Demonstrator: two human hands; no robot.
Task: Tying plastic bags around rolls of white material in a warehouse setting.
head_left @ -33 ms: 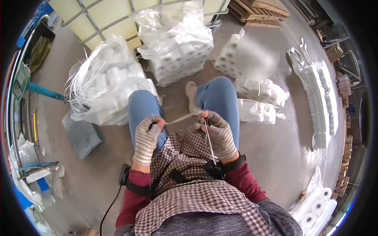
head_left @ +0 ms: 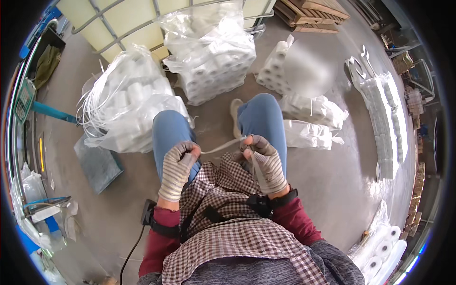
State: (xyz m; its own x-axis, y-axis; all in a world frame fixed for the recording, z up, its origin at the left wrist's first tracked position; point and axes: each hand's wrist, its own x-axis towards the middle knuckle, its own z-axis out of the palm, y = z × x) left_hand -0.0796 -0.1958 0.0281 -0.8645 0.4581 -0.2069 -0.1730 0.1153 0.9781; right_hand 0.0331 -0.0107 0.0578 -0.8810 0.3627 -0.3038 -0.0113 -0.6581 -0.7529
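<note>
A thin white plastic strap (head_left: 221,147) runs between my two gloved hands over my lap, sagging slightly. My left hand (head_left: 176,170), in a striped fingerless-tip glove, pinches one end between thumb and fingers. In a matching glove, my right hand (head_left: 267,164) pinches the other side with thumb and forefinger. From its fingers a loose length of the strap hangs down along the palm. Beyond my left knee sits a clear plastic bag of white rolls (head_left: 135,97), with a bundle of similar white straps (head_left: 97,97) draped over its left side.
Another wrapped stack of rolls (head_left: 213,71) stands ahead, before a caged pale tank (head_left: 137,38). More packs (head_left: 313,111) lie beyond my right knee, and a long wrapped row (head_left: 382,114) farther right. A grey-blue sheet (head_left: 99,164) lies left; wooden pallets (head_left: 311,14) stand at the back.
The strap's loose length at my right hand hung narrow toward the wrist; now it looks broader and lies closer to the palm. My hands have hardly moved.
</note>
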